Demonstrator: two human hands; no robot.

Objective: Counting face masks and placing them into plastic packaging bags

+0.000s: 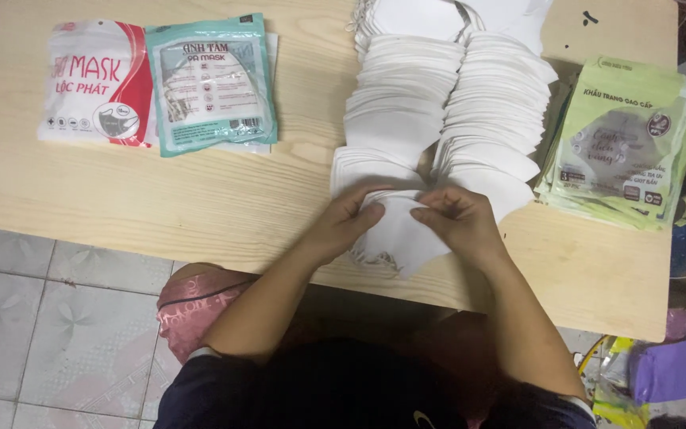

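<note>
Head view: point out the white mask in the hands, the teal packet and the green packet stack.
white mask (402, 234), head view, bare lower half.
teal packet (212, 83), head view, middle of front face.
green packet stack (625, 139), head view, top packet's face.

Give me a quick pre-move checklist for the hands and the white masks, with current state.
1. Left hand grips the white mask: ok.
2. Right hand pinches the same mask's top edge: ok.
3. Only one mask held: cannot tell, layers hidden.
4. Mask stacks stand in two fanned rows, not toppled: ok.
5. Green pouches within reach beside the right hand: ok.
6. Table bare to the left of the hands: ok.
</note>
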